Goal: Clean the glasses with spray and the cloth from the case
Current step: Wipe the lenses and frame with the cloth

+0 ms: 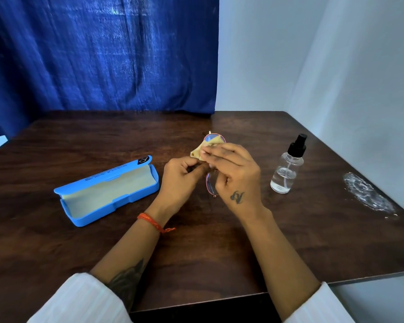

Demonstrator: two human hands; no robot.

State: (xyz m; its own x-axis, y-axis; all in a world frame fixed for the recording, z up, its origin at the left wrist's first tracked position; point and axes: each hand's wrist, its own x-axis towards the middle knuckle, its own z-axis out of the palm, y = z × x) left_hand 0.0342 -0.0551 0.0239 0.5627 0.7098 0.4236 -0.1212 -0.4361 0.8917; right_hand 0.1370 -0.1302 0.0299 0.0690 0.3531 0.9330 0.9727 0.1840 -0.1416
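Note:
Thin-rimmed glasses point(210, 183) with bluish lenses are held above the table's middle, one lens up, one down. My left hand point(181, 180) grips them at the bridge with curled fingers. My right hand point(233, 173) pinches a small tan cloth point(202, 149) against the upper lens. The lower lens shows between my hands. A clear spray bottle point(287, 169) with a black pump top stands upright to the right of my hands, untouched. The blue glasses case point(107, 192) lies open on the left with nothing inside.
A dark wooden table point(219, 252) carries everything. A whitish smear point(369, 194) marks its right edge. A blue curtain point(98, 54) hangs behind, and a pale wall stands at the right.

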